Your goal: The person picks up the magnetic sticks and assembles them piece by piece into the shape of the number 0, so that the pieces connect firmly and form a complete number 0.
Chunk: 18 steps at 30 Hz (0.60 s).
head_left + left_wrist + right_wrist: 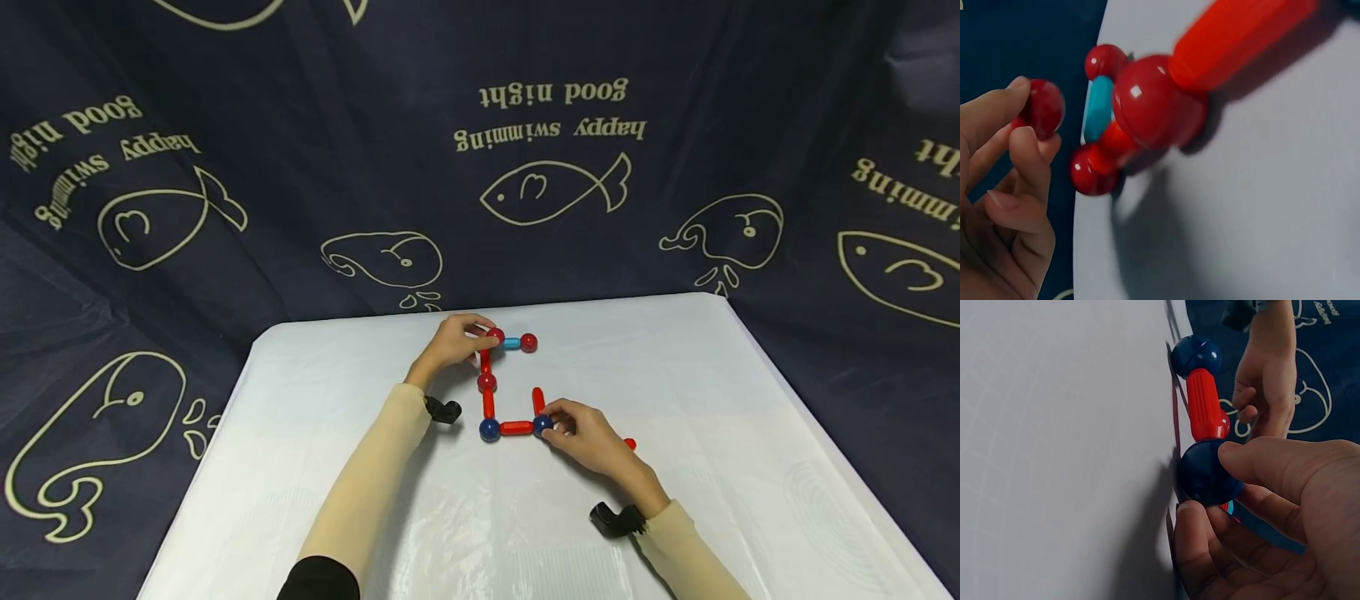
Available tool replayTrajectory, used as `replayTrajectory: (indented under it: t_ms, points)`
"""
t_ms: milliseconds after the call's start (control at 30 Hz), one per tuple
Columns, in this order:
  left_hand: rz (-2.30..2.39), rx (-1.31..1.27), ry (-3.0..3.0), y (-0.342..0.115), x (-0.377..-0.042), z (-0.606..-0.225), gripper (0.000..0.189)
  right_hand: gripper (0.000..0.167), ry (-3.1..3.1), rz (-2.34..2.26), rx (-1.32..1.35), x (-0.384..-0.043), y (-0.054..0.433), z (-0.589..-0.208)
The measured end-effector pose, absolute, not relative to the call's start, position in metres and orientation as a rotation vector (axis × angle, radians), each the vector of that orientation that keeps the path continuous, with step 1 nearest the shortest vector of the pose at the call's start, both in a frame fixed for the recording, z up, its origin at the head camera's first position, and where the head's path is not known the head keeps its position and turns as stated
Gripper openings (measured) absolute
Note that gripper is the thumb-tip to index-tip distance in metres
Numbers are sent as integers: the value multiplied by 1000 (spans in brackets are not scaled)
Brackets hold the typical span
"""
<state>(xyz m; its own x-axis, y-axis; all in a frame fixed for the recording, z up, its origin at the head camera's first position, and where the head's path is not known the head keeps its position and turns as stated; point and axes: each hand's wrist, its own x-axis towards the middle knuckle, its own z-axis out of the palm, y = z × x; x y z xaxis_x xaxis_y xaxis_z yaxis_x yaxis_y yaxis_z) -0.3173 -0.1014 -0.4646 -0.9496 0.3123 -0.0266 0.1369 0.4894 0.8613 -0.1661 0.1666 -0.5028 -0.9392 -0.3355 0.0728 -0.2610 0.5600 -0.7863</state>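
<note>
My left hand (pixel 1016 200) pinches a loose red ball (pixel 1046 107) between thumb and fingertips, overlapping the far corner of a ball-and-rod chain in the head view. That corner is a red ball (pixel 1092 170) joined by a teal rod (pixel 512 343) to another red ball (pixel 528 342). Red rods run from the corner through a middle red ball (pixel 487 382) to a blue ball (pixel 490 430), then a red rod (pixel 516 428) runs right. At its right end my right hand (pixel 588 437) pinches a second blue ball (pixel 1205 472), beside which a red rod (pixel 537 400) points away.
A red piece (pixel 630 443) shows partly behind the right wrist. White sheeting covers the table (pixel 360 350). A dark printed cloth (pixel 420 200) hangs behind its far edge.
</note>
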Motion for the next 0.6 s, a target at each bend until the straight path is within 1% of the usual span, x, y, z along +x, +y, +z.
replayTrajectory:
  t_ms: [367,600]
  points:
    - [1342,523,2420,-72,-309,-460,29,25,2706,-1319,-518,-168,167,-503]
    - [1251,477,2346,-58,-306,-466,31,25,2709,-1323,-507,-166,166,-501]
